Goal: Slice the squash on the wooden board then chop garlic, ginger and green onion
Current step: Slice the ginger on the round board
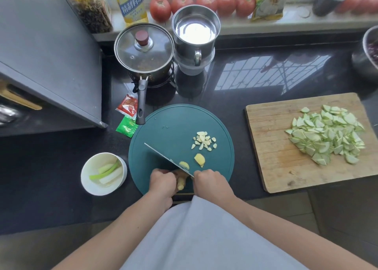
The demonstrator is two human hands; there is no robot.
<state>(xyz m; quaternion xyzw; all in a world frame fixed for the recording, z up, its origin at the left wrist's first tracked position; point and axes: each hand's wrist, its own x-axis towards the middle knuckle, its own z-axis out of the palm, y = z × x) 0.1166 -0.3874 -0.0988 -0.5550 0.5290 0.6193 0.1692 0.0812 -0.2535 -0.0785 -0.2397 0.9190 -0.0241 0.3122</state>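
Teal round board carries the ginger step, squash and garlic apparently done.

Head view: left hand grasps the ginger root at the board's near edge, its long axis running roughly near-to-far; right hand is clenched on the knife, whose blade angles far-left. 2 ginger slices lie just beyond, chopped garlic farther. Sliced squash sits on the wooden board, right. Next likely: more slices, then the green onion in the white bowl, left.

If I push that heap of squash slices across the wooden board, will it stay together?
Probably not. The squash slices are thin, loose wedges lying overlapped, so they would likely slide and scatter. The cut faces look moist, so some may cling to the wooden board.
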